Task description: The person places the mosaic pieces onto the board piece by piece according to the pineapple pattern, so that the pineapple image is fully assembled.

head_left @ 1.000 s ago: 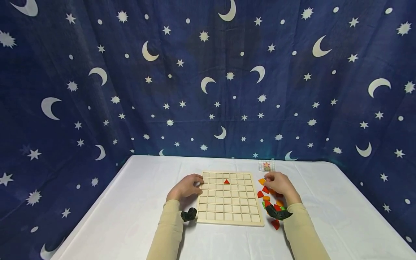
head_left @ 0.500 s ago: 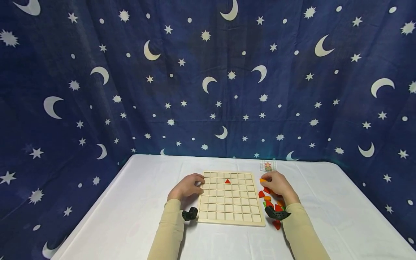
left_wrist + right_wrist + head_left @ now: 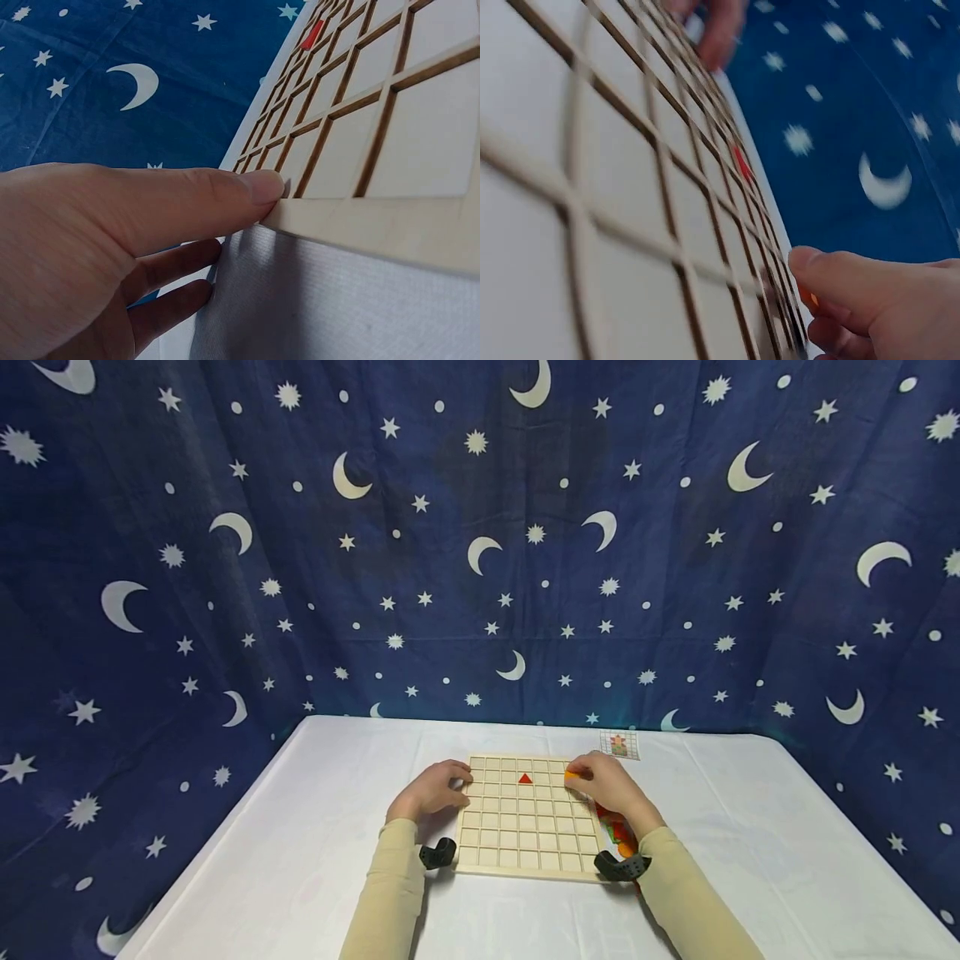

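Right hand (image 3: 611, 785) has an orange piece (image 3: 572, 775) pinched between thumb and fingertips, over the right side of the board (image 3: 525, 874) — red triangle (image 3: 525, 779) sits off to its left. Piece's long axis? Can't tell, fingers cover it. Left hand's (image 3: 431, 789) farther from it — loosely spread, touching the left edge.

The right grip (image 3: 611, 783) has carried an orange piece (image 3: 572, 775) over the board (image 3: 528, 841).

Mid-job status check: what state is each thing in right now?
Grid board: lying flat
Red triangle: lying in a cell
Orange piece: pinched
Loose pieces: beside the board, partly hidden
Picture card: face up
Left hand: touching the board's edge
Right hand: pinching the orange piece
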Demonstrator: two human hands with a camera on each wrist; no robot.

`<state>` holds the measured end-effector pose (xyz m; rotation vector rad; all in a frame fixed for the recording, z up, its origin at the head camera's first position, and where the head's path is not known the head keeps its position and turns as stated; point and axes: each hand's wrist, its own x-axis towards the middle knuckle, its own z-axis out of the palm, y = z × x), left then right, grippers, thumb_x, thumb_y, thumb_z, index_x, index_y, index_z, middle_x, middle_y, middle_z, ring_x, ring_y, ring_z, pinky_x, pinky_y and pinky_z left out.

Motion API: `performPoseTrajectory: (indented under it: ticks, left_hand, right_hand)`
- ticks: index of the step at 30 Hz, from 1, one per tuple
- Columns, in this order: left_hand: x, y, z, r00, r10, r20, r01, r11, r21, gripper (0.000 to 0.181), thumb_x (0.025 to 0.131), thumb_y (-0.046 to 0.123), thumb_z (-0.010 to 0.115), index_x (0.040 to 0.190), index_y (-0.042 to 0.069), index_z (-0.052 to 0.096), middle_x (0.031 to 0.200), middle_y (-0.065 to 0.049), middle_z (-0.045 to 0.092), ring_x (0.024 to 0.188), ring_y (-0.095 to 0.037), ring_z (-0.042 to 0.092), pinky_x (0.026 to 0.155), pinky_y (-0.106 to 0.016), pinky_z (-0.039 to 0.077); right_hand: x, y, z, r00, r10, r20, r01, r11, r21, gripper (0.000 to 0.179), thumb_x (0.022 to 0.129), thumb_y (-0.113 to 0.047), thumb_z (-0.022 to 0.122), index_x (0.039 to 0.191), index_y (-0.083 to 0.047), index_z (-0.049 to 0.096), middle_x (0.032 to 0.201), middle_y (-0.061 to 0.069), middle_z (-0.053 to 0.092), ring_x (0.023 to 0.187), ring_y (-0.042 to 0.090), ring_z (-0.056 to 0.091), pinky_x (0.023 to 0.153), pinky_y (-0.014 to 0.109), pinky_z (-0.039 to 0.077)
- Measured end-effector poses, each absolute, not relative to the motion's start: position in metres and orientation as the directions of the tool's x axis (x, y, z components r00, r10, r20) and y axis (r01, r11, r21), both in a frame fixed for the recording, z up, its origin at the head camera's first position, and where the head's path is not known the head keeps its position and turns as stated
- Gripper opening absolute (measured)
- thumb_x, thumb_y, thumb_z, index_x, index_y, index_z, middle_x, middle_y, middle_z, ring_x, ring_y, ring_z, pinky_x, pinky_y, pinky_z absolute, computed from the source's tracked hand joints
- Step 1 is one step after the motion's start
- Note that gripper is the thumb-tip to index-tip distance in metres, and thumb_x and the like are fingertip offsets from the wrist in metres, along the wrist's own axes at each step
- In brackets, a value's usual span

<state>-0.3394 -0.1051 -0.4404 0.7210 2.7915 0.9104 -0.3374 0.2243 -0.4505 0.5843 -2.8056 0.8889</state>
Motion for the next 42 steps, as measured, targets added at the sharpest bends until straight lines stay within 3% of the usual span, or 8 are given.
performPoseTrajectory:
  ticks: [8,14,35,42]
  left_hand:
    - [-0.339,-0.105,-0.441,-0.881,0.472,0.029,0.396,0.703,0.59,0.037,0.081,0.006,0.075,0.117,-0.002,0.068,0.133,-0.015,0.057,0.13,-0.035,0.048,0.112,-0.048,0.036]
    - [-0.341,-0.105,-0.44,-0.884,0.467,0.025,0.392,0.711,0.583,0.037,0.082,0.007,0.075,0.117,-0.001,0.068,0.133,-0.014,0.057,0.13,-0.034,0.048,0.112,-0.047,0.036]
    - [-0.341,-0.104,-0.443,-0.893,0.45,0.008,0.368,0.721,0.586,0.037,0.081,0.006,0.076,0.117,0.0,0.068,0.133,-0.013,0.057,0.13,-0.033,0.047,0.111,-0.046,0.037]
    - [-0.341,-0.104,-0.442,-0.889,0.458,0.017,0.382,0.718,0.582,0.037,0.081,0.007,0.076,0.116,0.0,0.069,0.133,-0.014,0.058,0.13,-0.033,0.048,0.112,-0.047,0.036]
  right_hand:
    - [-0.332,0.181,-0.444,-0.816,-0.532,0.224,-0.565,0.656,-0.5,0.019,0.089,-0.018,0.072,0.105,-0.008,0.071,0.096,0.0,0.061,0.082,0.011,0.055,0.073,0.03,0.052]
    - [-0.334,0.162,-0.445,-0.772,-0.578,0.265,-0.63,0.644,-0.434,0.02,0.088,-0.016,0.073,0.104,-0.006,0.071,0.093,0.001,0.062,0.081,0.012,0.053,0.072,0.029,0.051]
    - [-0.333,0.159,-0.451,-0.805,-0.526,0.274,-0.593,0.693,-0.411,0.014,0.086,-0.014,0.073,0.099,-0.007,0.072,0.09,-0.001,0.064,0.082,0.013,0.058,0.075,0.03,0.053]
    - [-0.332,0.172,-0.442,-0.874,-0.43,0.224,-0.48,0.7,-0.529,0.025,0.091,-0.019,0.07,0.111,-0.005,0.07,0.101,0.004,0.065,0.086,0.016,0.059,0.078,0.035,0.054]
